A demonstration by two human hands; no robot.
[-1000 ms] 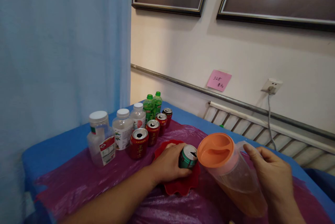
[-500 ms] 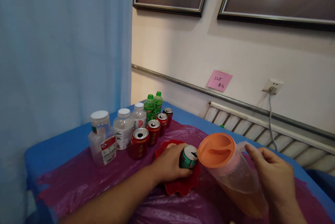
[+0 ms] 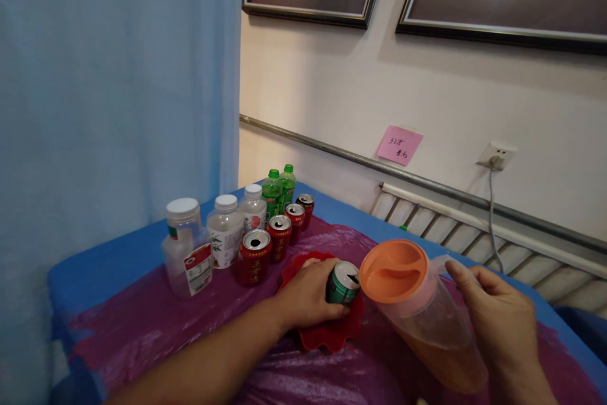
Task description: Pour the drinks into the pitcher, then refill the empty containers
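We're in a plain, lived-in indoor room here, though whether it's a home or some kind of workroom, there's no telling. Big framed pictures [image 3: 308, 10] hang on a pale wall [image 3: 322, 83], a pink note [image 3: 399, 145] is stuck up below, and there's a socket [image 3: 497, 157] above a white radiator [image 3: 436, 222]! A blue curtain [image 3: 118, 89] hangs past the left edge of the tabletop [image 3: 109, 250], and purple plastic sheeting [image 3: 175, 329] covers much of that top.

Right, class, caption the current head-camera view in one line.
Left hand grips a green metal can at a red scalloped dish; right hand holds a tilted, orange-lidded, clear plastic pitcher.
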